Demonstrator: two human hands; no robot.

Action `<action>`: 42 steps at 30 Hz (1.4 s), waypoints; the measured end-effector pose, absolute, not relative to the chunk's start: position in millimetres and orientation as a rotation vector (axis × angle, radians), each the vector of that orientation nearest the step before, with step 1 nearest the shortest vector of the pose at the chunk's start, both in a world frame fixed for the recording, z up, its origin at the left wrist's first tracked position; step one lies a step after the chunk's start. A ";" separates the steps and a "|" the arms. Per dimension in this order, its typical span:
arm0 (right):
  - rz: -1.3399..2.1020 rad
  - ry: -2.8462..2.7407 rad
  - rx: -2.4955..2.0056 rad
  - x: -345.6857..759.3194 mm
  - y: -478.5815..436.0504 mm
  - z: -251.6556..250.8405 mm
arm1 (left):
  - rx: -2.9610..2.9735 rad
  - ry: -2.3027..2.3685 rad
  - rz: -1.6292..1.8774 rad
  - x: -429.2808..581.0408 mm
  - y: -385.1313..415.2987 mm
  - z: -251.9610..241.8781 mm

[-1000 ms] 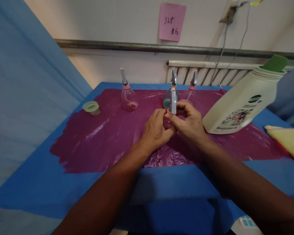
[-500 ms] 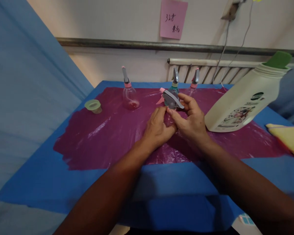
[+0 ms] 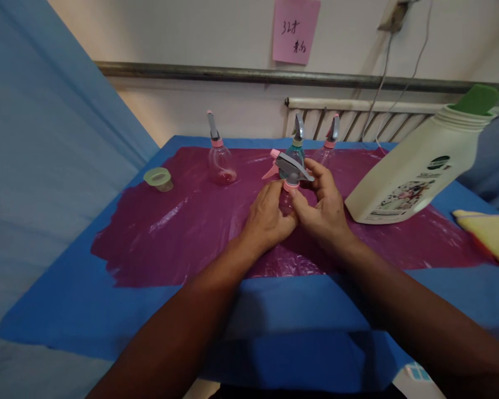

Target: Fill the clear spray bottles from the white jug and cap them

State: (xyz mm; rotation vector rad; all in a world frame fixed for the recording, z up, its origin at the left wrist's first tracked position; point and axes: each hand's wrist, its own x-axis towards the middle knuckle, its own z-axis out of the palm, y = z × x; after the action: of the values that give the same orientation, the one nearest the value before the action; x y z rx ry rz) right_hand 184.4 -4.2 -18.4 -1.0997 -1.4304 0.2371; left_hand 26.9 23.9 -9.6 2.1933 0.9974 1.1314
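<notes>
Between my hands stands a spray bottle with a grey and pink trigger head (image 3: pixel 292 168) and a pink collar. My left hand (image 3: pixel 268 213) wraps round its clear body, which is mostly hidden by my fingers. At the collar, the thumb of my right hand (image 3: pixel 324 202) presses on the near side while the fingers curl behind the grey head. The nozzle points left. Just behind it stands a teal spray bottle (image 3: pixel 298 151), partly covered. Another pink-collared spray bottle (image 3: pixel 327 151) is to its right.
A clear spray bottle with some pink liquid (image 3: pixel 222 166) and a small pale green cup (image 3: pixel 158 179) stand to the left. On the right are a large cream jug with a green top (image 3: pixel 416 166) and a yellow cloth (image 3: pixel 488 233). Purple plastic sheeting (image 3: pixel 158 238) covers the blue table cover (image 3: pixel 66 310).
My right thumb has shifted slightly right along the collar, so more of the pink ring shows. The trigger head has turned a little. My left hand keeps its hold on the body.
</notes>
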 end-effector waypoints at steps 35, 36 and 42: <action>0.226 -1.396 -1.145 184.7 -3.6 -15.7 | 2.173 1.039 1.083 26.7 20.6 -5.1; 0.216 -1.397 -1.139 185.0 -3.3 -15.8 | 2.167 1.038 1.081 26.8 20.4 -4.9; 0.177 -1.437 -1.094 185.7 -0.3 -18.3 | 2.162 1.057 1.015 26.2 18.1 0.2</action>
State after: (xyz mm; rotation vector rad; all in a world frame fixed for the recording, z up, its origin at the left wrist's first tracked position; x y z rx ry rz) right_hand 185.7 -0.3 -18.3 -1.0936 -1.4375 0.1770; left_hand 26.2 18.1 0.2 2.1617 1.0573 1.0148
